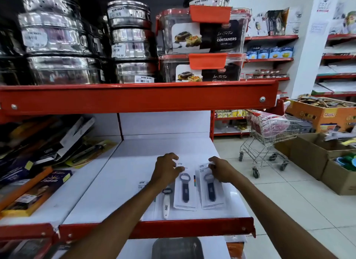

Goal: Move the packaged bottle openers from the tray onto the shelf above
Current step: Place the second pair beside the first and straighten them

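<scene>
Three packaged bottle openers lie side by side on the white shelf (119, 181). The left package (166, 204) holds a white-handled opener and is partly under my left forearm. The middle package (185, 191) and the right package (212, 191) hold dark-handled openers. My left hand (166, 171) rests with spread fingers on the top of the middle package. My right hand (221, 169) pinches the top edge of the right package. A grey tray (177, 248) shows below the shelf's red front lip (192, 228); its inside is not visible.
Flat boxed goods (38, 189) lie on the shelf's left part. A red shelf beam (134, 96) runs overhead, with steel tins (55, 37) and plastic containers (204, 37) on top. A shopping trolley (269, 135) and cardboard boxes (316, 158) stand on the tiled floor at right.
</scene>
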